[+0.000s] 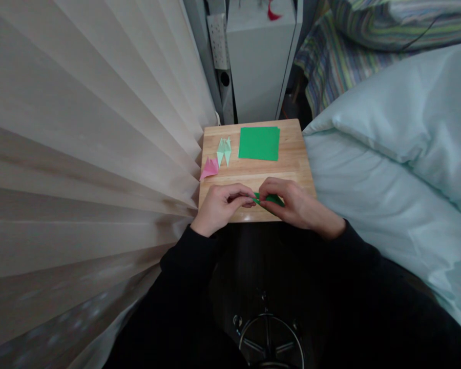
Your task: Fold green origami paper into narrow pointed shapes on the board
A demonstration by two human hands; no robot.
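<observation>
Both of my hands meet above the near edge of a small wooden table (230,177), around a folded piece of green paper (275,199). My left hand (230,201) pinches its narrow left tip between thumb and fingers. With thumb and fingers closed, my right hand (288,200) grips the wider part, and its fingers cover much of the paper. Beyond them lies a stack of flat green paper (259,143). Left of the stack are a pale green folded paper figure (223,151) and a pink folded paper figure (209,168).
A pleated curtain (100,128) hangs along the table's left side. Pale blue bedding (388,148) lies close on the right. Behind the table stands a grey cabinet (257,72). A round metal chair base (269,338) shows on the dark floor below.
</observation>
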